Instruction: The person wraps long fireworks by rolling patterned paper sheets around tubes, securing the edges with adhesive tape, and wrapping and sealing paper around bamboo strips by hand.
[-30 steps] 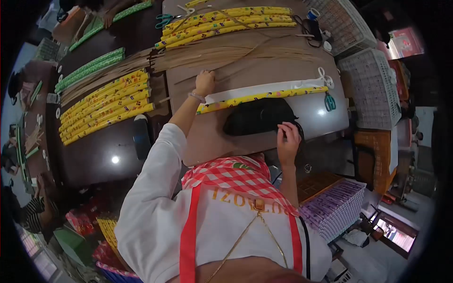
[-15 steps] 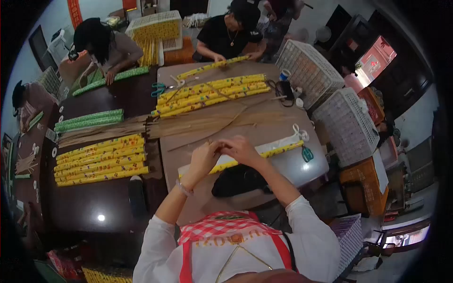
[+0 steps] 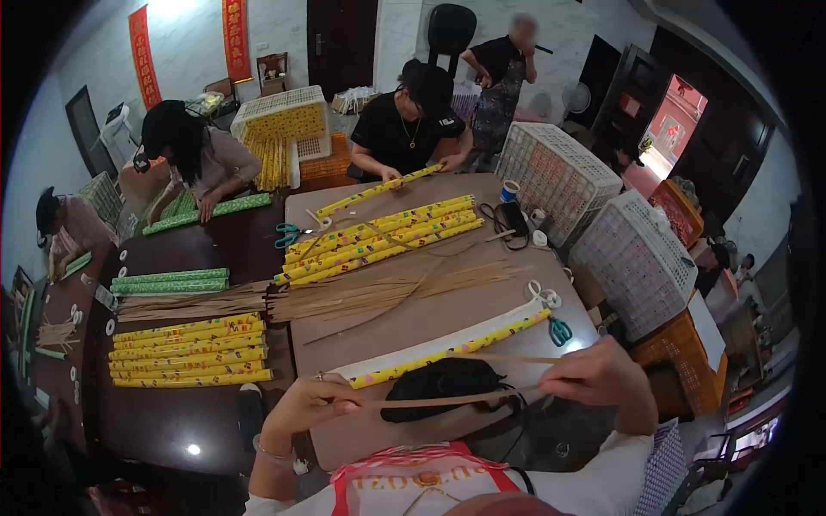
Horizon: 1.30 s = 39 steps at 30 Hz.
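Note:
My left hand [image 3: 314,404] is closed on one end of a thin brown paper strip [image 3: 447,401]. My right hand [image 3: 595,376] pinches the same strip farther right, and its loose tail extends left from those fingers. The stretch between my hands is nearly straight, above a black bag [image 3: 443,387] at the table edge. Just beyond lies a yellow patterned roll [image 3: 456,351], with a white sheet [image 3: 439,335] along its far side. Teal-handled scissors [image 3: 559,332] rest near its right end, next to a roll of white tape [image 3: 549,298].
Brown strips [image 3: 387,291] lie across the middle of the table, before stacked yellow rolls [image 3: 379,241]. More yellow rolls [image 3: 185,353] and green rolls [image 3: 172,282] are at left. Co-workers handle rolls across the table. White crates [image 3: 632,258] stand at right.
My hands were together above the yellow roll; now they are far apart and closer to my body, with the brown strip stretched between them. The view has tilted upward.

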Tool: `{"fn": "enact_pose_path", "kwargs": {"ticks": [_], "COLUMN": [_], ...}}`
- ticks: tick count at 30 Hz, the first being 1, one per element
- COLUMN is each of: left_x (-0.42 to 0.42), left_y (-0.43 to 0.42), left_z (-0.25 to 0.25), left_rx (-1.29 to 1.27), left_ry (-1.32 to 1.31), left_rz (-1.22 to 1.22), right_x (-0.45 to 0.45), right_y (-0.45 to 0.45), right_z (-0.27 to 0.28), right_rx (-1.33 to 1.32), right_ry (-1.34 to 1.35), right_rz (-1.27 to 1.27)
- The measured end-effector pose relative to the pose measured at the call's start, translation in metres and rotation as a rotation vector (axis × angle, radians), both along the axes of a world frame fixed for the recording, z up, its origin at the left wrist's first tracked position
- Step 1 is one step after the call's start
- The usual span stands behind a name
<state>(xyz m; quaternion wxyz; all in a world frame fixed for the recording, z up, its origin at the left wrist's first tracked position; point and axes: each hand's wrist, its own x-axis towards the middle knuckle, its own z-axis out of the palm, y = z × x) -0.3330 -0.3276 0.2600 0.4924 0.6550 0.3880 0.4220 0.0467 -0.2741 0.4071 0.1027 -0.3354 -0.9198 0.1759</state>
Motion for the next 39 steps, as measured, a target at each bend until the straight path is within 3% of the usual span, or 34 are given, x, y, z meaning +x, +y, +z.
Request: {"fn": "enact_pose_path", "kwargs": {"ticks": [3, 7, 10, 12, 15, 16, 18, 20, 22, 24, 27, 31, 35, 39], "left_x": [0.018, 0.046, 0.063, 0.072, 0.069, 0.065, 0.053, 0.038, 0.021, 0.006, -0.008, -0.015, -0.018, -0.019], "left_y": [0.015, 0.030, 0.032, 0.034, 0.033, 0.030, 0.020, 0.006, -0.009, -0.027, -0.055, -0.071, -0.076, -0.076], "left_z": [0.024, 0.035, 0.037, 0.029, 0.023, 0.017, 0.004, 0.001, -0.007, -0.021, -0.052, -0.077, -0.080, -0.090], "left_rx": [0.032, 0.063, 0.011, 0.006, -0.027, -0.030, -0.074, -0.110, -0.143, -0.212, -0.359, -0.331, -0.495, -0.532], "left_ry": [0.035, -0.050, -0.135, -0.212, -0.199, -0.202, -0.178, -0.159, -0.142, 0.027, 0.191, 0.103, 0.051, -0.053], "left_rz": [-0.183, -0.414, -0.542, -0.593, -0.578, -0.575, -0.412, -0.307, -0.200, 0.031, 0.275, 0.499, 0.576, 0.535], "right_x": [0.022, 0.032, 0.046, 0.063, 0.060, 0.060, 0.063, 0.067, 0.061, 0.057, 0.026, -0.022, -0.018, -0.008], "right_y": [-0.040, -0.093, -0.122, -0.130, -0.124, -0.115, -0.087, -0.050, -0.021, 0.008, 0.035, 0.051, 0.059, 0.058], "right_z": [0.046, 0.117, 0.142, 0.147, 0.146, 0.139, 0.111, 0.078, 0.021, -0.050, -0.129, -0.146, -0.174, -0.172], "right_rx": [-0.212, -0.229, -0.145, 0.013, 0.251, 0.247, -0.140, -0.314, -0.540, -0.613, -0.517, -0.791, -0.782, -0.890], "right_ry": [-0.100, -0.293, -0.362, -0.297, -0.267, -0.269, 0.002, -0.102, -0.031, 0.056, -0.008, -0.231, 0.015, -0.112], "right_rz": [-0.097, -0.135, -0.164, 0.133, -0.004, 0.000, -0.287, -0.297, -0.537, -0.451, -0.195, -0.268, -0.089, -0.210]}}
